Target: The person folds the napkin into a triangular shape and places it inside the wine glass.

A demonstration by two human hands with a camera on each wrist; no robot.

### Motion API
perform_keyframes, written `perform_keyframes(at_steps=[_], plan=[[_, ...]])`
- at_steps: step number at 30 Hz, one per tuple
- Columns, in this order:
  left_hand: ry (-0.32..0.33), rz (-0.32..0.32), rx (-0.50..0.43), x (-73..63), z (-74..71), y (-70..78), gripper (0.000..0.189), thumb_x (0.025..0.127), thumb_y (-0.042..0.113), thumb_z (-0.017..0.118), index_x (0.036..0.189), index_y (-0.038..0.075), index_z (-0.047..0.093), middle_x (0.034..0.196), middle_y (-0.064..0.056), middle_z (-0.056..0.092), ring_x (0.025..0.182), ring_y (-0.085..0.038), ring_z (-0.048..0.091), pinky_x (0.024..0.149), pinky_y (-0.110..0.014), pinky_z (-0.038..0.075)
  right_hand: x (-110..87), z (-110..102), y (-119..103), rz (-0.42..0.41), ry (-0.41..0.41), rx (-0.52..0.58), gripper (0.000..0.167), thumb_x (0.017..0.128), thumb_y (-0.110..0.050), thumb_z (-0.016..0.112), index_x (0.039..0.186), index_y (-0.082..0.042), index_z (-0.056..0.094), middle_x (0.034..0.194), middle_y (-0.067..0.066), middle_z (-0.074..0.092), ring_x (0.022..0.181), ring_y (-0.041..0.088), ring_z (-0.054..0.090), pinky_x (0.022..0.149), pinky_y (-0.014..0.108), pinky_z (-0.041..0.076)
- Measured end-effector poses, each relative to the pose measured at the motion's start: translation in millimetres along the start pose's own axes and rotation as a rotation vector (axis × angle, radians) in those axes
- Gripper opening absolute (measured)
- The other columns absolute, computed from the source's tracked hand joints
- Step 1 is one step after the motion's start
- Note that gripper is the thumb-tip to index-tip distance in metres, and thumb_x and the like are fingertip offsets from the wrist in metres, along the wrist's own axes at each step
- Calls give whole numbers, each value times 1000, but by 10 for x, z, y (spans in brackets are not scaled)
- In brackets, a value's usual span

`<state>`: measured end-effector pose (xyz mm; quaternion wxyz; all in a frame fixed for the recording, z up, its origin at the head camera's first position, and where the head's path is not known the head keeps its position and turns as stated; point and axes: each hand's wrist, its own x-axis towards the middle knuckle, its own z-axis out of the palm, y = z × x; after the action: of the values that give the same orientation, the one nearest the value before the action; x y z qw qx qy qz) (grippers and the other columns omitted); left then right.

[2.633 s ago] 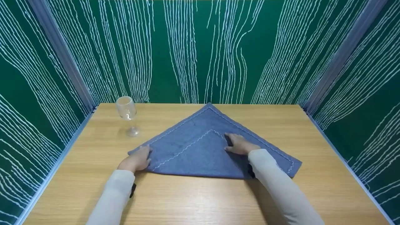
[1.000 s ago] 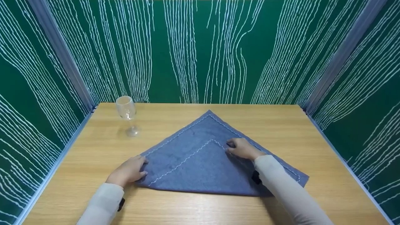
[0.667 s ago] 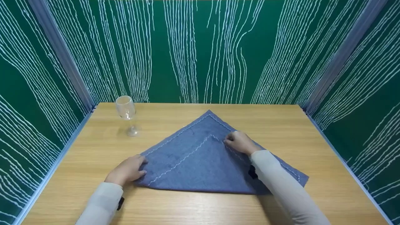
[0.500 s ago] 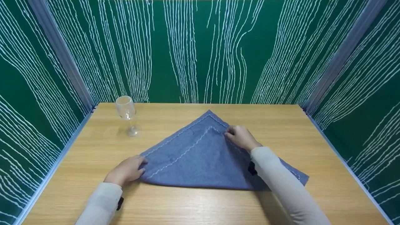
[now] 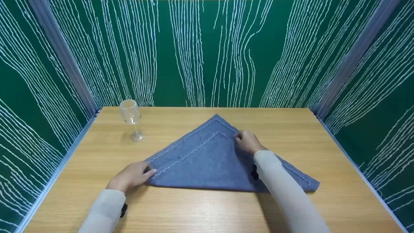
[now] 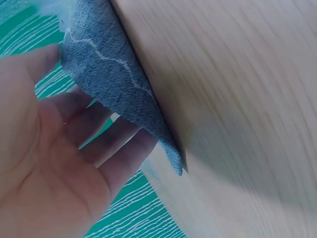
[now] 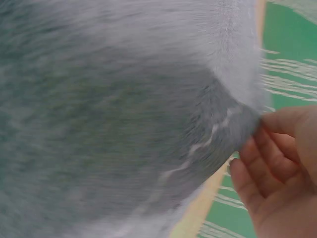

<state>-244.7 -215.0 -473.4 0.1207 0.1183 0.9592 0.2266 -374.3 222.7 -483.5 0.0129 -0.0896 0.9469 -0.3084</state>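
Observation:
A blue-grey cloth [image 5: 200,165] with white wavy stitching lies folded into a triangle, one point towards the back wall. My left hand [image 5: 132,176] holds its left corner. In the left wrist view the left fingers [image 6: 121,163] reach behind the cloth and the thumb meets its edge; the fingertips are hidden. My right hand [image 5: 249,141] pinches the upper layer near its right slanting edge. Thumb and index finger meet on that edge in the right wrist view, where the cloth [image 7: 148,124] hangs lifted and the other right fingers [image 7: 267,168] are bent below.
A clear stemmed glass [image 5: 131,118] stands upright at the back left of the wooden table [image 5: 207,213], apart from the cloth. Green panels [image 5: 207,51] with white wavy lines enclose the back and sides.
The whole cloth has come nearer, then the right hand has drawn its upper layer back towards the far point. The front fold has moved away from me. The left thumb has shifted on the corner.

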Motion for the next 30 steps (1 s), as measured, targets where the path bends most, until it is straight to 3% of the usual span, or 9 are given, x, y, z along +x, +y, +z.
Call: perform_keyframes(at_steps=[2, 5, 10, 14, 20, 25, 30], plan=[[0, 5, 5, 1, 7, -2, 42, 100, 32, 61, 123, -3, 63, 115, -19, 65, 106, -35, 60, 97, -54, 46, 0, 41, 58, 31, -45, -10, 27, 101, -9, 55, 119, 6, 69, 113, 20, 69, 88, 25, 63, 80, 43, 54], [2, 26, 10, -5, 4, 5, 23, 98, 27, 65, 103, 5, 66, 97, -8, 63, 87, -25, 55, 83, -49, 49, -2, 73, 117, 57, -62, -19, 28, 100, -9, 56, 118, 7, 69, 109, 21, 70, 81, 23, 63, 75, 40, 54], [18, 72, 16, -22, -10, 23, 15, 95, 20, 66, 83, 12, 60, 87, -3, 60, 78, -21, 51, 73, -43, 45, -14, 55, 140, 81, -79, -12, 26, 99, -11, 55, 112, 6, 71, 90, 12, 69, 68, 19, 57, 60, 32, 47], [24, 76, 41, -24, -5, 30, 15, 95, 18, 66, 81, 13, 60, 85, -3, 59, 76, -20, 50, 71, -42, 44, -37, 49, 169, 75, -84, 4, 21, 99, -11, 57, 105, 1, 72, 85, 7, 65, 68, 18, 54, 59, 30, 44], [5, 66, 72, -40, 1, 67, 8, 94, 14, 67, 87, 13, 63, 94, -7, 65, 80, -23, 53, 75, -45, 47, -68, 60, 217, 22, -73, -1, 18, 98, -9, 60, 104, 0, 74, 90, 8, 68, 69, 17, 56, 62, 32, 47], [-26, 43, 65, -75, -20, 107, 4, 94, 14, 68, 91, 13, 65, 84, -3, 59, 78, -21, 53, 72, -43, 47, -93, 57, 202, 1, -71, -20, 19, 98, -9, 60, 108, 0, 73, 98, 12, 70, 70, 17, 57, 63, 33, 48], [-40, 50, 72, -125, -37, 102, 12, 93, 15, 69, 84, 15, 61, 75, 0, 55, 72, -18, 51, 65, -37, 43, -122, 43, 181, -15, -84, -46, 21, 99, -9, 59, 110, 1, 73, 104, 14, 71, 74, 17, 59, 66, 34, 50]])
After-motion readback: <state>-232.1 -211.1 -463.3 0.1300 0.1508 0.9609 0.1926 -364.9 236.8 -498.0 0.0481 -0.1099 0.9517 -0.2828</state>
